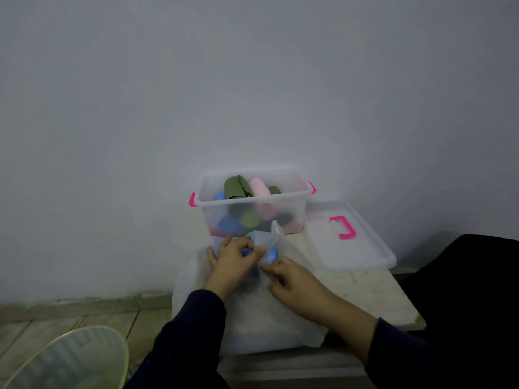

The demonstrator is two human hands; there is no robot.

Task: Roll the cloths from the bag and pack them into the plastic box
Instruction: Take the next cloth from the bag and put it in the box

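Several rolled cloths are already sitting in the plastic box (254,202) — I can make out green, pink and blue rolls, stacked up to about the rim, so I'd say the job is well past halfway. The box's lid (351,242) with its pink handle lies flat just to the right of it on the small table (373,293), so nothing's closed up yet.

What's left looks like whatever is in the white bag (252,313), which sits right in front of the box. Something blue shows at the bag's mouth, probably another cloth (248,252), not rolled into the box yet.

Left hand (234,258) is curled at the bag opening, fingers pinching that blue cloth. Right hand (295,279) is just beside it, fingers bent and gripping the bag's edge, seemingly holding it open. Both forearms come in from the bottom in dark sleeves.
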